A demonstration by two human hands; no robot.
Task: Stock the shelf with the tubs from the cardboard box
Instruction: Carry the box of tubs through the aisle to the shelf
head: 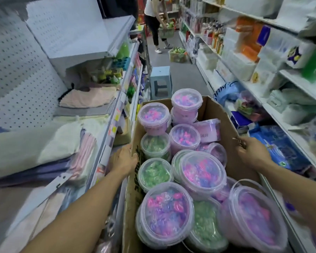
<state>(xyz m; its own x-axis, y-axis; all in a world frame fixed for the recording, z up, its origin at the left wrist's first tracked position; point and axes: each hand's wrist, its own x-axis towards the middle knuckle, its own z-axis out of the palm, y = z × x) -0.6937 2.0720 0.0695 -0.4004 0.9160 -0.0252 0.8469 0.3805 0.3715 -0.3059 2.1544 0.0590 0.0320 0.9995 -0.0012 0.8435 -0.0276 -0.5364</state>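
Between two runs of shelving, down the middle of the aisle, the box [224, 125] sits straight ahead of the person, its long axis running away from them, and both hands are on its side walls. The left hand [125, 159] lies against the left wall with fingers hooked over the rim, its grip closed on cardboard; the right hand [252, 151] pinches the top edge of the right wall, fingers curled over it. Neither hand holds a tub. The tubs [202, 172] fill the box, most upright with clear lids facing up, pink-purple and green ones mixed, one pink tub farther back tipped on its side. The relation that matters: the free shelf [91, 110] lies to the left of the box, at about the height of the left hand, with folded cloths on it and some bare grey surface farther back. So the left hand is nearer the shelf, while the tubs lie between the two hands and slightly below both grips. My judgement is that the box is being positioned or steadied and stocking is not yet begun; the next move would call for one hand to let go of the wall, drop inward onto a lid, and carry the tub leftward over the box wall, where a low lift could snag the rim
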